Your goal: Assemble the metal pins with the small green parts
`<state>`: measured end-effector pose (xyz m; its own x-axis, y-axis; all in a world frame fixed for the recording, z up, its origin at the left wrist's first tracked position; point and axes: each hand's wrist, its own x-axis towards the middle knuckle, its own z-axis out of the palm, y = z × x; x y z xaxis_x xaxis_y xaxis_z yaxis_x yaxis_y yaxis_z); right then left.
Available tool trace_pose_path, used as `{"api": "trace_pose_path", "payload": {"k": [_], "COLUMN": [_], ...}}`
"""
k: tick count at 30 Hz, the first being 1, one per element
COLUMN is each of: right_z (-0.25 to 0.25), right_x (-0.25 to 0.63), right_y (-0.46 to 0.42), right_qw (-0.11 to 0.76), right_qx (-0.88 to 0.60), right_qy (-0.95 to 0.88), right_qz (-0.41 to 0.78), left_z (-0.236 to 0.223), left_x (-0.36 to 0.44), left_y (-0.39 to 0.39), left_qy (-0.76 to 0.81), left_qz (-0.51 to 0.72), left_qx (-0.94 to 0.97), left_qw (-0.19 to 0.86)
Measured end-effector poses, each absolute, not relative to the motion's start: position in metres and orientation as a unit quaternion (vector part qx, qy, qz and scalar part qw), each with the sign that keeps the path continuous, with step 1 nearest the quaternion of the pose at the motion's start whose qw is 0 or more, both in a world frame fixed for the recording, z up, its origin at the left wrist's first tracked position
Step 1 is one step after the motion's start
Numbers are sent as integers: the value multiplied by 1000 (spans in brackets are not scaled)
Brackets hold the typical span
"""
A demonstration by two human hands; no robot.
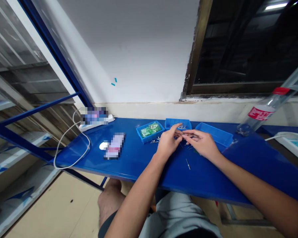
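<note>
My left hand (169, 139) and my right hand (200, 140) meet over the blue table, fingertips pressed close together. Whatever small thing they pinch is hidden by the fingers. Behind them stands a blue bin (178, 121) with thin metal pins that look like blind rivets. To the left, another blue bin (150, 131) is filled with small green and clear packets. A third blue bin (217, 134) sits behind my right hand. One loose rivet-like pin (188, 164) lies on the table in front of my hands, and several more lie partly hidden under and beside them.
On the left are a phone (115, 145), a white oval object (104, 146), a power strip (97, 123) and a looping white cable (72, 165). A plastic bottle with a red cap (262, 112) stands tilted-looking at the right, near another white strip (294, 145). A wall backs the table.
</note>
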<state>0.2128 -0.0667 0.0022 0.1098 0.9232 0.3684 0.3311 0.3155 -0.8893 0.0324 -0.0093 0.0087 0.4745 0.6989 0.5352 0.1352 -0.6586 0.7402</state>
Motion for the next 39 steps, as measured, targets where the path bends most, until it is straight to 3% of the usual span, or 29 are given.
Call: {"api": "trace_pose_path", "payload": {"k": [3, 5, 10, 15, 25, 34, 39], "right_z": [8, 15, 21, 9, 11, 8, 12], "right_x": [215, 221, 254, 282, 269, 262, 257], "right_y": [-69, -69, -62, -54, -56, -54, -56], "right_qw": [534, 513, 407, 288, 324, 352, 384], "right_qx": [-527, -541, -576, -641, -603, -573, -552], "right_qy": [-619, -653, -702, -684, -702, -720, -727], "right_qz": [230, 137, -97, -194, -197, -169, -139], "left_z": [10, 14, 23, 16, -3, 2, 9], "left_x": [33, 32, 33, 44, 51, 37, 36], "left_y": [-11, -14, -28, -44, -35, -15, -16], "left_qy": [248, 244, 154, 106, 128, 170, 181], "left_qz": [439, 435, 348, 259, 172, 169, 250], "left_qx": [799, 805, 896, 948, 977, 971, 950], "left_qw": [328, 322, 228, 150, 2, 3, 54]}}
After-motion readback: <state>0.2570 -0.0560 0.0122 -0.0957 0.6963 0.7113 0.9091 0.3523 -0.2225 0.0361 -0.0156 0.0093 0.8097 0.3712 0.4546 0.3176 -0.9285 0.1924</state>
